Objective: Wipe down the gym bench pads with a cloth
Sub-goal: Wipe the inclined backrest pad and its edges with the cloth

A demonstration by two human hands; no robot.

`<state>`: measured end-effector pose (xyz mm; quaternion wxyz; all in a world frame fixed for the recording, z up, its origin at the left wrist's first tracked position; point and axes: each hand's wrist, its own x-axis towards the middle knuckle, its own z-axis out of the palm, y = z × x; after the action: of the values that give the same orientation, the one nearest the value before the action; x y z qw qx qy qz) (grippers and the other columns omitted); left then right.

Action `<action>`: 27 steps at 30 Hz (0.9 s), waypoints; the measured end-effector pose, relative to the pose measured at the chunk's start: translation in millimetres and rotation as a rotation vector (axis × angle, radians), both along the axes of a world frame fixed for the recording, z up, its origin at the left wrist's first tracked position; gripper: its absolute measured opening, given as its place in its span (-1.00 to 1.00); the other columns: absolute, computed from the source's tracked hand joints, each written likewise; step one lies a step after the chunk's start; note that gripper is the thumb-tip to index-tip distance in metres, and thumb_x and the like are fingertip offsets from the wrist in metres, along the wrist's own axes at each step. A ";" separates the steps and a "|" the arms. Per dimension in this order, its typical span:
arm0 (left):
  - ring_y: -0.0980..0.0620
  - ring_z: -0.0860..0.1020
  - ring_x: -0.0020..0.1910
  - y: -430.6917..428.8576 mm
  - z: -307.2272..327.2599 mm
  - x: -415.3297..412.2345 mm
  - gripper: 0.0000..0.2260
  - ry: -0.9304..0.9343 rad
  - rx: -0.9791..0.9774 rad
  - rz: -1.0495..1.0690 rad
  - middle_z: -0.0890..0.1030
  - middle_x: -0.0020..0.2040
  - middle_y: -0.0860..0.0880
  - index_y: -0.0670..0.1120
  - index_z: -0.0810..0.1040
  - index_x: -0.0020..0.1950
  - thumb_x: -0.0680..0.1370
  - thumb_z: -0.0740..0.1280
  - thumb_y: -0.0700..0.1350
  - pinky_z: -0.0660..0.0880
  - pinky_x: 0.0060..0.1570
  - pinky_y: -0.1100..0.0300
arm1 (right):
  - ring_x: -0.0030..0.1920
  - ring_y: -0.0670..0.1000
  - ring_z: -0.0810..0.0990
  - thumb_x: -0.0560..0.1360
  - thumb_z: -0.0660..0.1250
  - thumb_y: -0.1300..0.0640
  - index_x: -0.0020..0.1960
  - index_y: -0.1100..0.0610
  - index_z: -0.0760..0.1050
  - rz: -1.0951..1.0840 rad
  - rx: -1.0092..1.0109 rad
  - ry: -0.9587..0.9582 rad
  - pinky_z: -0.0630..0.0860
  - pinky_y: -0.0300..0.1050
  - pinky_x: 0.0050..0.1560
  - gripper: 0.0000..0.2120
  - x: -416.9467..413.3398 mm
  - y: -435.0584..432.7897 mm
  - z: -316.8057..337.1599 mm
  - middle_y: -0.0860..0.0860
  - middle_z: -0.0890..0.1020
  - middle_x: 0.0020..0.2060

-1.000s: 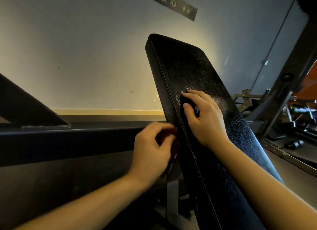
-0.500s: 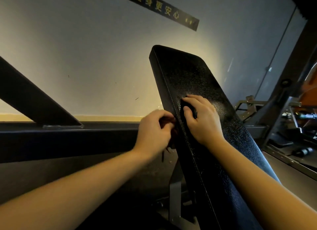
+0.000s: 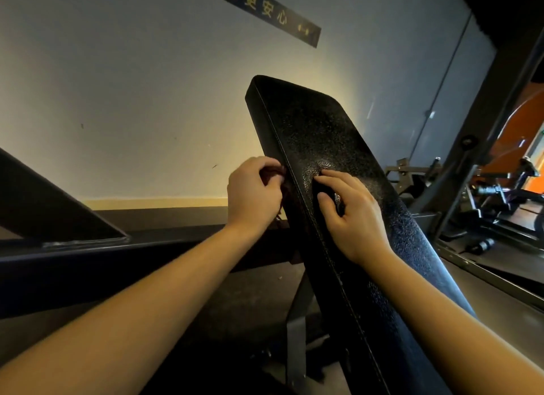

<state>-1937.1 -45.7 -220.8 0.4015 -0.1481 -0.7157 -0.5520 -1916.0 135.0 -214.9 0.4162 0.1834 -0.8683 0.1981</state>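
Both my hands are on the tilted bench pad [image 3: 309, 135], black pebbled vinyl with a stitched seam.
My left hand [image 3: 253, 194] curls its fingers around a dark cloth [image 3: 283, 194] at the pad's left side. My right hand [image 3: 353, 215] rests loosely bent fingers on its face. Steel frame bar [image 3: 88, 256] left, gym machines [image 3: 500, 194] far right.

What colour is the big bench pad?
The bench pad is black with a pebbly grain, clearest in the head view.

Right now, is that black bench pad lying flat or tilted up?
Tilted up: the bench pad climbs steeply away, far end high above the near end.
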 end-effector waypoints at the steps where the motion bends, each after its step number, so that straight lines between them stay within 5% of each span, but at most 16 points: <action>1: 0.12 0.61 0.02 0.0 2.6 -4.9 -0.83 -0.006 0.031 0.006 0.67 -0.02 0.07 -0.05 0.69 0.08 0.54 0.43 -0.25 0.58 0.16 0.07 | 0.34 -0.07 0.49 0.59 0.24 0.01 0.31 0.03 0.59 -0.001 -0.002 0.001 0.39 -0.08 0.37 -0.66 -0.1 -0.3 0.3 -0.11 0.57 0.31; 6: 0.23 0.60 0.02 20.5 -62.9 72.3 -0.79 -0.040 0.004 -0.195 0.64 -0.04 0.20 -0.01 0.69 0.07 0.52 0.48 -0.27 0.51 0.08 0.39 | 0.34 -0.05 0.49 0.60 0.26 0.04 0.32 0.04 0.59 -0.003 0.009 0.000 0.38 -0.09 0.38 -0.67 0.1 -0.3 1.6 -0.09 0.57 0.32; 8: 0.22 0.60 0.01 17.2 -54.5 60.4 -0.79 0.022 -0.057 -0.160 0.64 -0.05 0.18 -0.03 0.69 0.07 0.51 0.47 -0.29 0.51 0.08 0.39 | 0.35 -0.06 0.48 0.60 0.25 0.03 0.32 0.03 0.59 -0.007 0.009 -0.003 0.38 -0.07 0.39 -0.67 0.3 0.3 0.5 -0.10 0.57 0.32; 12: 0.13 0.61 -0.01 3.3 -4.8 -2.0 -0.82 -0.001 0.083 0.010 0.65 -0.05 0.09 -0.04 0.69 0.05 0.51 0.45 -0.27 0.58 0.14 0.07 | 0.35 -0.05 0.49 0.59 0.23 0.01 0.32 0.04 0.59 0.000 -0.002 -0.010 0.41 -0.01 0.39 -0.65 1.5 -1.9 0.6 -0.10 0.57 0.33; 18: 0.19 0.63 0.04 19.5 -74.2 84.3 -0.79 -0.031 -0.020 -0.298 0.67 -0.04 0.15 -0.03 0.70 0.07 0.51 0.48 -0.29 0.52 0.06 0.36 | 0.34 -0.04 0.50 0.58 0.24 0.01 0.31 0.03 0.60 0.012 -0.008 -0.004 0.42 0.05 0.38 -0.66 -1.4 0.0 0.6 -0.10 0.57 0.31; 21: 0.25 0.64 0.00 0.0 -56.8 66.7 -0.81 -0.111 -0.070 -0.364 0.70 -0.07 0.17 0.02 0.72 0.05 0.50 0.51 -0.23 0.53 0.05 0.36 | 0.36 -0.04 0.48 0.59 0.23 0.01 0.32 0.01 0.58 0.016 -0.007 -0.029 0.41 0.06 0.39 -0.65 0.5 1.4 0.4 -0.12 0.56 0.33; 27: 0.24 0.54 -0.01 -24.6 29.6 -0.6 -0.76 -0.012 0.403 0.030 0.53 0.02 0.15 -0.11 0.51 0.21 0.58 0.44 -0.17 0.47 -0.04 0.55 | 0.40 -0.10 0.43 0.64 0.27 0.08 0.37 -0.02 0.55 0.010 -0.011 -0.063 0.34 -0.04 0.42 -0.68 5.5 2.0 0.7 -0.16 0.52 0.37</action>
<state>-1937.7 -70.3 -191.2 0.4269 -0.0506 -0.5954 -0.6787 -1910.4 137.0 -214.2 0.3889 0.1790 -0.8789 0.2105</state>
